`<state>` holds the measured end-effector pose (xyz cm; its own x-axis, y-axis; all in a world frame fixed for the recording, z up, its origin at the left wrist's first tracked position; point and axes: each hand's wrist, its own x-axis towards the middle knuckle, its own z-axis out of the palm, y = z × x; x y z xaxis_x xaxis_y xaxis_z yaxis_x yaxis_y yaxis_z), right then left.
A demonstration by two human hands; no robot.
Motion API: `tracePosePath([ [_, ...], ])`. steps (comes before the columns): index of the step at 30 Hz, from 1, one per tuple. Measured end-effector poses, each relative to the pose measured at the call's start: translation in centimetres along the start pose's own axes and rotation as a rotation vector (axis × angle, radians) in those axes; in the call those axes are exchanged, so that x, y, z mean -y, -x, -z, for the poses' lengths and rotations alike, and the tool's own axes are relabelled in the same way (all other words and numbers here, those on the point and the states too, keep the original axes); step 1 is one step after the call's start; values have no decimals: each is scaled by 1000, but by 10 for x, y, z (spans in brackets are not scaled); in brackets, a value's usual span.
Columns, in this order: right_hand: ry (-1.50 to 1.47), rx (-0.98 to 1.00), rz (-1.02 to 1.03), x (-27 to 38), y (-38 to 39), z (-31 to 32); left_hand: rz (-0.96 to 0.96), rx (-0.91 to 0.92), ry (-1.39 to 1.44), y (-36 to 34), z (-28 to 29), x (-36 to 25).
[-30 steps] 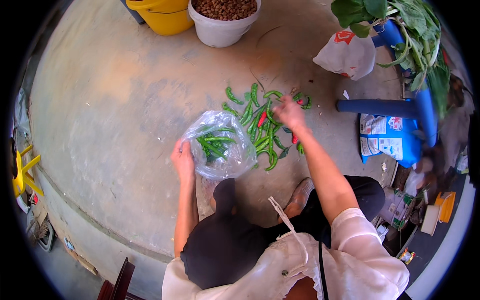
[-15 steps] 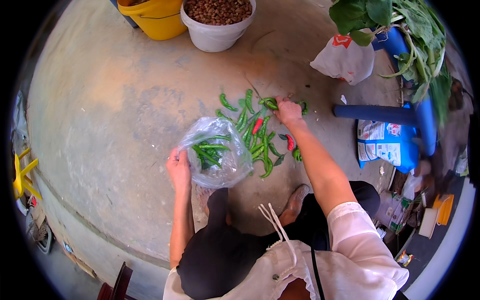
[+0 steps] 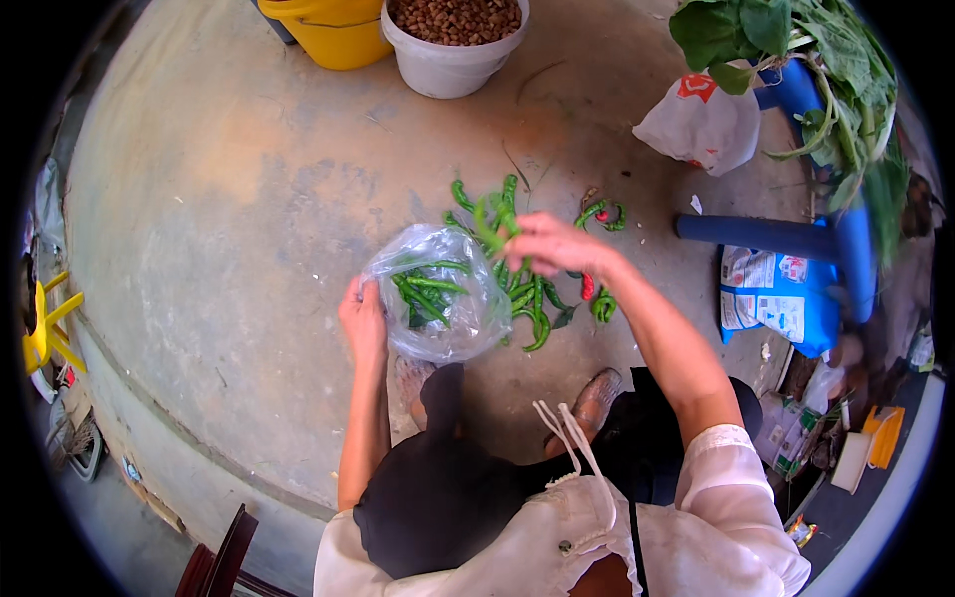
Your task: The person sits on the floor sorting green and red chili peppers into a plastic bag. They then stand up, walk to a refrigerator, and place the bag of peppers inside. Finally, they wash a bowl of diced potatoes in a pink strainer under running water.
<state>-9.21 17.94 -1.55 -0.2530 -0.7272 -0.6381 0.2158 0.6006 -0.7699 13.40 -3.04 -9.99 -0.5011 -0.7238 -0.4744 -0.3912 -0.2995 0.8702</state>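
Note:
My left hand grips the left edge of a clear plastic bag, whose mouth faces up. Several long green chili peppers lie inside it. Above the loose pile, just right of the bag, my right hand is closed on a green chili pepper, slightly blurred by motion. More green chilies are spread on the concrete floor beneath and beside that hand. A red chili lies to the right of the pile, near a curled green one.
A white bucket of brown pellets and a yellow bucket stand at the far side. To the right are a white plastic bag, a blue stool bearing leafy greens, and a blue packet. A yellow object is far left.
My right hand has lifted a green chili from the far right of the pile and brought it left, toward the bag. My left hand still grips the bag's edge.

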Motion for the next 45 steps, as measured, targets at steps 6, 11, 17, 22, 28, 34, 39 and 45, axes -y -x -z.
tracePosePath([
  [6, 140, -522, -97, -35, -60, 3, -61, -19, 30, 1, 3, -12],
  [11, 458, -872, -144, -93, -115, 10, -43, -37, 1, 8, 12, -13],
  [17, 559, -768, -95, -54, -139, -14, 21, -89, 28, 6, 21, -5],
  [22, 740, -647, -128, -48, -150, -22, 18, -32, 42, 5, 16, -8],
  [28, 66, 5, 137, 22, -81, -29, 36, -59, 65, 4, 16, -10],
  [34, 363, -269, 9, -19, -110, -25, 21, -76, 88, -1, 7, -17],
  [39, 754, -371, 71, -64, -121, -38, 70, -79, 73, 7, 11, -17],
  [45, 363, -492, 67, -54, -105, 15, 49, -75, 139, 6, 15, -8],
])
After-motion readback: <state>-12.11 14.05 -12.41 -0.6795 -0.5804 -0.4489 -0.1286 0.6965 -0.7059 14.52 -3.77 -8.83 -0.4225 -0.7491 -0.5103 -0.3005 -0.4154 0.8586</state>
